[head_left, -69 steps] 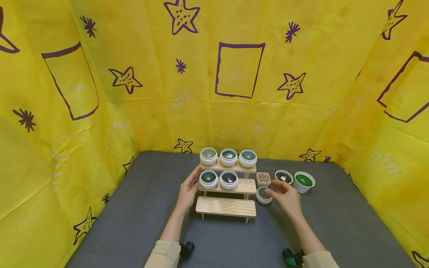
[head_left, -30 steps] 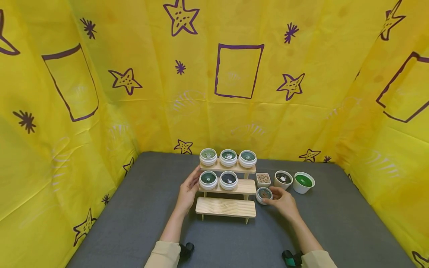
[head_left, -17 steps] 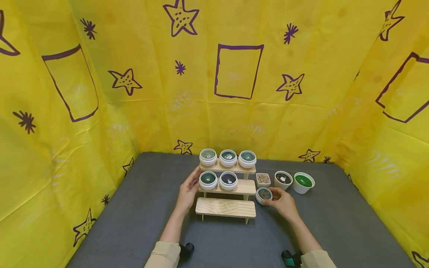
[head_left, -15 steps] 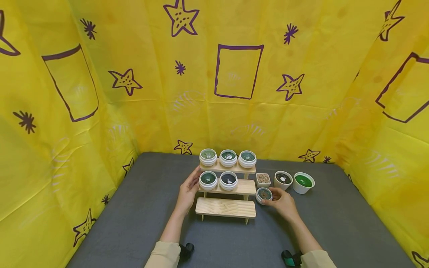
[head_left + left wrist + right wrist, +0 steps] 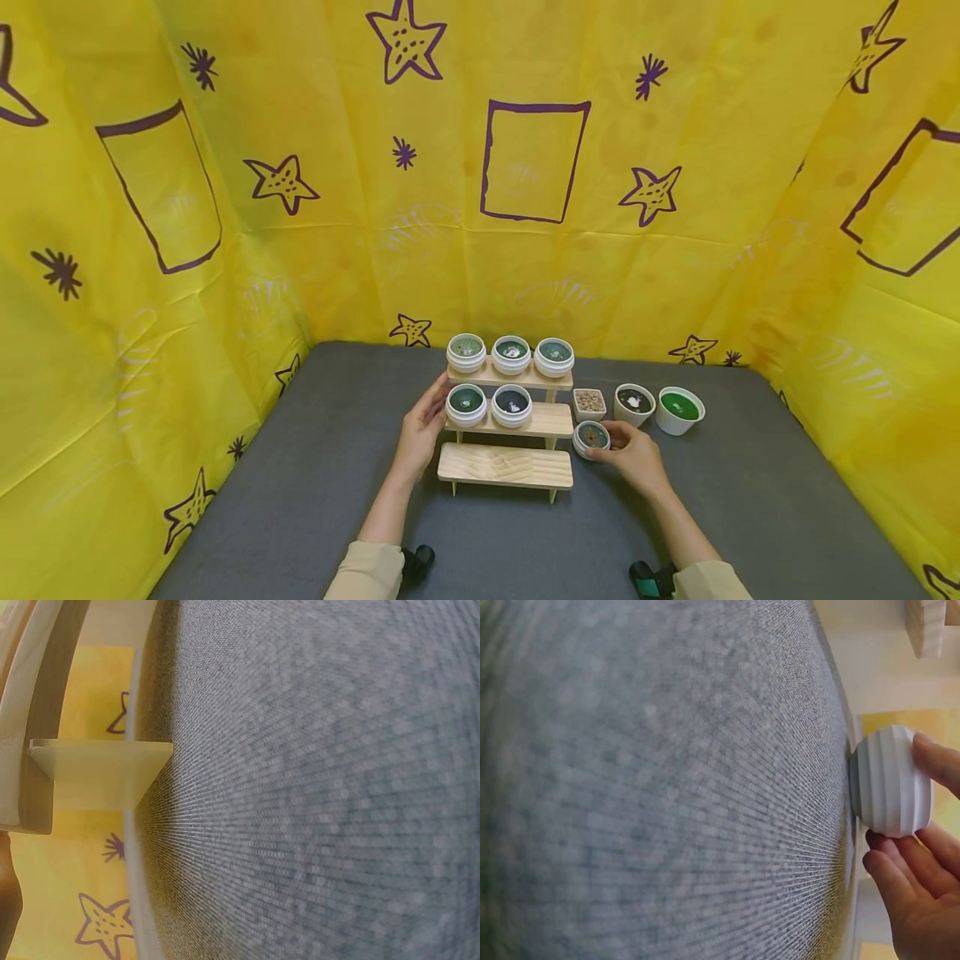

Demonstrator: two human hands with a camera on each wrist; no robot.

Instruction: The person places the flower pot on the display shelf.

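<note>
My right hand (image 5: 636,457) grips a small ribbed white bowl (image 5: 592,439) filled with something dark greenish with a brown patch. In the right wrist view the ribbed bowl (image 5: 892,780) stands at the grey cloth, thumb on one side, fingers on the other. My left hand (image 5: 420,425) rests, fingers extended, at the left end of a three-tier wooden stand (image 5: 506,465). White bowls with green to dark fillings fill its top tier, and two more stand on its middle tier; the lowest tier is bare wood. The left wrist view shows a stand leg (image 5: 97,772).
Just behind the gripped bowl is a square white dish (image 5: 589,404) of tan bits. A white cup with dark filling (image 5: 633,403) and a white cup with bright green filling (image 5: 679,410) stand to the right. Yellow patterned cloth (image 5: 532,267) encloses the grey table (image 5: 480,550).
My right hand has come down and left from above the cups onto the ribbed bowl and now grips it. Over the last half second both hands and bowls have stayed put.
</note>
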